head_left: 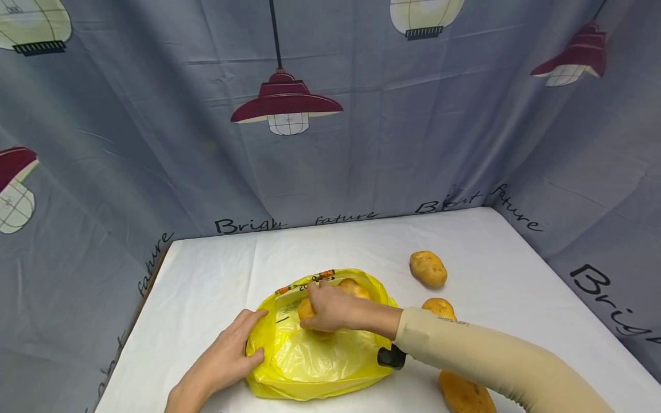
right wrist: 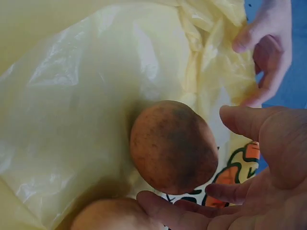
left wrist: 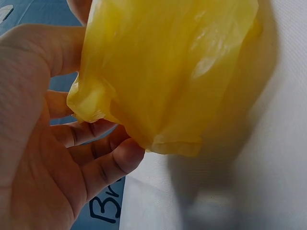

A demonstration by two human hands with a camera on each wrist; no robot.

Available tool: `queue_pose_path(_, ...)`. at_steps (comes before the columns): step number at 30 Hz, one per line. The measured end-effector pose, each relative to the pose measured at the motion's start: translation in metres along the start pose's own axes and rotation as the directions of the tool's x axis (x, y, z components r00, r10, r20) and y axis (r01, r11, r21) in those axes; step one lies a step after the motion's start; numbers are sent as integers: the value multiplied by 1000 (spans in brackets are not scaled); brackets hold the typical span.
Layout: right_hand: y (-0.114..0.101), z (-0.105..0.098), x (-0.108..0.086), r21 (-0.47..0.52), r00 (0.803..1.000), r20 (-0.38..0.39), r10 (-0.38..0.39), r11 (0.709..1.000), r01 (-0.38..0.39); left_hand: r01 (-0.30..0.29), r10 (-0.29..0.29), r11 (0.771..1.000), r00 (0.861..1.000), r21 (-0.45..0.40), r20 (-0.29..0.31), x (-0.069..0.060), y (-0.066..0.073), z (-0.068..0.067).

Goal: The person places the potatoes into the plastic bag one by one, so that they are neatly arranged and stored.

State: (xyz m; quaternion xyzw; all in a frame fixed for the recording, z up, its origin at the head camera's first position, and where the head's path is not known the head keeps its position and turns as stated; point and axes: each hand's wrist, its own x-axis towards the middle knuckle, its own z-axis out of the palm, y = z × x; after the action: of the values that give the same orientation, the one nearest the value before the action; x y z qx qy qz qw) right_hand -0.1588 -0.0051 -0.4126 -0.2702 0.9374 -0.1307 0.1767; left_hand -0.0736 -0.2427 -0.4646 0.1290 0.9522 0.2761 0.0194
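A yellow bag (head_left: 310,367) lies open-mouthed on a white-covered table (head_left: 217,269), with potatoes both inside it and outside; the left hand (head_left: 222,353) is at the bag's nine o'clock, holding its rim, the thumb and forefinger set wide apart over the edge; the left wrist view shows thin yellow plastic between that thumb and the other fingers; the right hand (head_left: 330,310) reaches into the bag from three o'clock, its fingers spread wide about one potato (right wrist: 173,147), which sits at that hand's nine o'clock in the head view; in the right wrist view a gap shows between the thumb and this potato, though whether the other fingertips touch it I cannot tell; a second potato (right wrist: 112,215) lies beside it, at its seven o'clock in that same view, partly cut off by the lower edge; beyond the bag, a potato (head_left: 428,268) rests at two o'clock, another (head_left: 439,308) nearer three, partly behind the beige sleeve (head_left: 475,353), and one more (head_left: 465,396) towards four; a black object (head_left: 391,357) shows below the right wrist; at twelve o'clock, behind the table, hangs a grey-blue curtain (head_left: 330,172) printed with lamps and lettering.
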Motion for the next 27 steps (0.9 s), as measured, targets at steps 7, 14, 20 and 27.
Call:
queue_pose_path(7,3,-14,-12,75,999,-19,-26,997,28,16,-16,1000,1000,3,4,1,1,0)
queue_pose_path(14,9,-23,-20,-55,976,-181,-120,992,111,-4,4,1000,1000,13,-8,0,1,0)
queue_pose_path(20,16,-28,-23,-201,927,-336,-169,974,104,-13,13,1000,1000,21,-13,0,1,1)
queue_pose_path(27,30,-33,-17,-244,907,-400,-134,969,36,-23,24,999,999,25,-29,-1,3,1)
